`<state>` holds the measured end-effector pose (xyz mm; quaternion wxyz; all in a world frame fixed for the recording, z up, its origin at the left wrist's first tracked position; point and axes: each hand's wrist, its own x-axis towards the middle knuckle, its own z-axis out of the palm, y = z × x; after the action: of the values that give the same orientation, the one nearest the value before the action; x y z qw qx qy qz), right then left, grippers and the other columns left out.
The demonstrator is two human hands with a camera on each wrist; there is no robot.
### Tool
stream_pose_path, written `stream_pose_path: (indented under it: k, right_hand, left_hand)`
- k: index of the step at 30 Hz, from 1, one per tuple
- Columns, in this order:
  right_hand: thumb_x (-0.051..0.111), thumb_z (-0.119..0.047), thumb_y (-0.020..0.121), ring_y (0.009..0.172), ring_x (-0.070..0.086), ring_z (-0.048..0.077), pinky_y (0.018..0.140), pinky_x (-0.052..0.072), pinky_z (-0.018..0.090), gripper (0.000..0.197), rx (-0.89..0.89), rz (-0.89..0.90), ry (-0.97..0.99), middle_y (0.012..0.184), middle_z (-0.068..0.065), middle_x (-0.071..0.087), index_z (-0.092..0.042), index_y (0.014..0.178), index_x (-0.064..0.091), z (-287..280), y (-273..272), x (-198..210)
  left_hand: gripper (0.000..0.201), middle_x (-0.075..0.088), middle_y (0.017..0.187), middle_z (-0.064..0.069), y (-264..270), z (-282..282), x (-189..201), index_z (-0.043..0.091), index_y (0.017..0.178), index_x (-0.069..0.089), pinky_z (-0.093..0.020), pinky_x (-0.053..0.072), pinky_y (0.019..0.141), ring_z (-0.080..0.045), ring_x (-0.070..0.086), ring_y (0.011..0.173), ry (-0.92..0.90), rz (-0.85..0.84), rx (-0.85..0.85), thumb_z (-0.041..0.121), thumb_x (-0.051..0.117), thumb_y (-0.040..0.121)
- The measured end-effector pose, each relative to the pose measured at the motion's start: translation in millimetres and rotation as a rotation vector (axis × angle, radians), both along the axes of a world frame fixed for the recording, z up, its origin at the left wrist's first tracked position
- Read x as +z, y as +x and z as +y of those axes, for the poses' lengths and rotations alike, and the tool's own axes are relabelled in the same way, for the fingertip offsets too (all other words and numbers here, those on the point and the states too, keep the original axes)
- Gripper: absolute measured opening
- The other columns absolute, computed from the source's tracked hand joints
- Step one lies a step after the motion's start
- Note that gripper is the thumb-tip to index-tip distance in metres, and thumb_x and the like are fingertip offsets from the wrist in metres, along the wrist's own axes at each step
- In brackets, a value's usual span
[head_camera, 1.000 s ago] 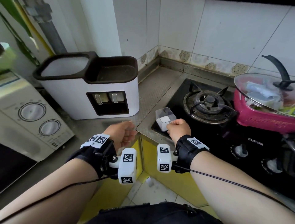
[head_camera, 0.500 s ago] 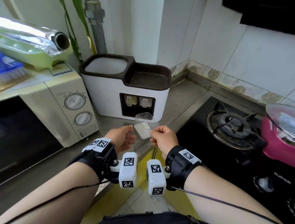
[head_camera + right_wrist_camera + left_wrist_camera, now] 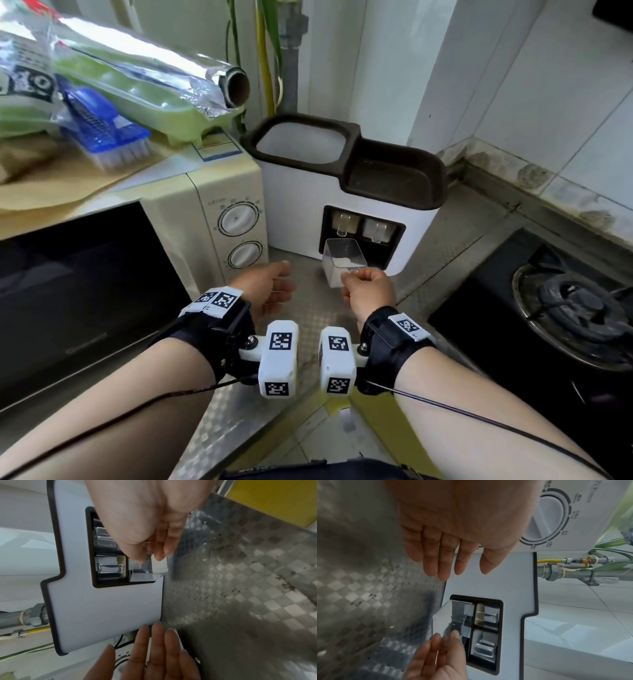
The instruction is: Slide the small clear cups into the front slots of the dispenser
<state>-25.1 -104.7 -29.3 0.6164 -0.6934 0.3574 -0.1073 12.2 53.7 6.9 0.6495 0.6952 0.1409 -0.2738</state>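
A white dispenser with a dark brown top stands on the steel counter beside the microwave. Its dark front recess has two clear levers above two slots. My right hand pinches a small clear cup by its near rim, just at the mouth of the left slot; the cup sits at the recess edge in the left wrist view and under my fingers in the right wrist view. My left hand hovers empty to the left, fingers straight.
A cream microwave stands close on the left, with a foil roll and blue brush on top. A black gas hob lies to the right. The patterned steel counter runs toward me, ending in an edge.
My right hand has carried the clear cup from the hob edge leftward and forward to the dispenser's left slot. My left hand moved along and stays empty. The head view swung left.
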Motion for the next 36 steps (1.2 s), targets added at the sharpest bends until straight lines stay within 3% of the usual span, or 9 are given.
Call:
stream_pose_path:
  k: [5, 10, 13, 16, 18, 21, 25, 31, 36]
  right_hand:
    - [0.065, -0.028, 0.067, 0.08, 0.068, 0.031, 0.084, 0.055, 0.05, 0.01, -0.035, -0.002, -0.012, 0.071, 0.0, 0.068, -0.025, 0.065, 0.056, 6, 11, -3]
    - [0.064, -0.013, 0.073, 0.073, 0.06, 0.023, 0.081, 0.054, 0.043, 0.015, 0.007, -0.02, 0.04, 0.084, 0.004, 0.067, -0.026, 0.071, 0.057, 11, 24, -6]
    - [0.063, -0.011, 0.077, 0.073, 0.057, 0.017, 0.072, 0.05, 0.034, 0.021, 0.05, -0.025, 0.091, 0.099, 0.003, 0.065, -0.019, 0.097, 0.063, 13, 30, -7]
    - [0.058, -0.011, 0.08, 0.083, 0.06, 0.018, 0.087, 0.055, 0.044, 0.053, 0.114, -0.006, 0.129, 0.12, 0.0, 0.058, -0.021, 0.131, 0.05, 13, 34, -6]
    - [0.055, -0.008, 0.08, 0.09, 0.06, 0.019, 0.092, 0.053, 0.049, 0.063, 0.155, 0.003, 0.15, 0.128, -0.004, 0.048, -0.024, 0.139, 0.041, 9, 37, -4]
    - [0.051, -0.004, 0.079, 0.088, 0.06, 0.022, 0.08, 0.053, 0.043, 0.071, 0.197, 0.021, 0.169, 0.135, -0.001, 0.042, -0.025, 0.144, 0.032, 2, 42, -2]
    - [0.052, -0.004, 0.078, 0.112, 0.057, 0.029, 0.076, 0.051, 0.036, 0.076, 0.224, 0.049, 0.153, 0.149, 0.005, 0.036, -0.027, 0.146, 0.027, -3, 41, -1]
    - [0.051, 0.002, 0.074, 0.073, 0.052, 0.016, 0.052, 0.038, 0.027, 0.078, 0.203, 0.012, 0.175, 0.136, 0.011, 0.046, -0.023, 0.145, 0.031, -8, 30, 5]
    - [0.053, 0.003, 0.071, 0.072, 0.053, 0.014, 0.054, 0.039, 0.024, 0.06, 0.195, -0.035, 0.159, 0.103, 0.002, 0.056, -0.015, 0.129, 0.05, -13, 14, 24]
  left_hand:
    - [0.021, 0.066, 0.082, -0.005, 8, 1, -3, 0.015, 0.093, 0.062, -0.027, 0.04, 0.064, -0.02, 0.058, 0.074, -0.016, 0.02, -0.004, 0.033, 0.053, 0.089]
    - [0.02, 0.064, 0.08, -0.005, 17, 1, -5, 0.017, 0.085, 0.06, -0.027, 0.039, 0.063, -0.019, 0.056, 0.072, -0.03, 0.036, -0.025, 0.033, 0.051, 0.09]
    - [0.02, 0.064, 0.078, -0.006, 23, 4, -7, 0.017, 0.085, 0.06, -0.027, 0.038, 0.061, -0.019, 0.055, 0.069, -0.021, 0.031, -0.042, 0.033, 0.051, 0.09]
    - [0.019, 0.063, 0.076, -0.006, 26, 5, -9, 0.016, 0.085, 0.059, -0.026, 0.037, 0.061, -0.019, 0.055, 0.067, -0.021, 0.035, -0.048, 0.033, 0.051, 0.09]
    - [0.019, 0.062, 0.074, -0.006, 27, 6, -10, 0.017, 0.084, 0.059, -0.026, 0.037, 0.062, -0.019, 0.054, 0.066, -0.026, 0.04, -0.043, 0.033, 0.051, 0.09]
    - [0.018, 0.062, 0.074, -0.006, 27, 7, -14, 0.017, 0.083, 0.059, -0.026, 0.036, 0.061, -0.018, 0.053, 0.064, -0.027, 0.044, -0.039, 0.033, 0.052, 0.089]
    - [0.019, 0.062, 0.074, -0.005, 26, 5, -15, 0.018, 0.084, 0.059, -0.026, 0.037, 0.062, -0.017, 0.053, 0.065, -0.02, 0.047, -0.051, 0.033, 0.05, 0.09]
    - [0.019, 0.062, 0.075, -0.004, 21, -6, -8, 0.016, 0.088, 0.059, -0.026, 0.035, 0.06, -0.017, 0.053, 0.066, -0.023, 0.048, -0.075, 0.032, 0.05, 0.091]
    - [0.018, 0.062, 0.076, -0.005, 12, -25, 10, 0.016, 0.087, 0.06, -0.025, 0.036, 0.059, -0.017, 0.054, 0.065, -0.023, -0.021, -0.11, 0.031, 0.05, 0.09]
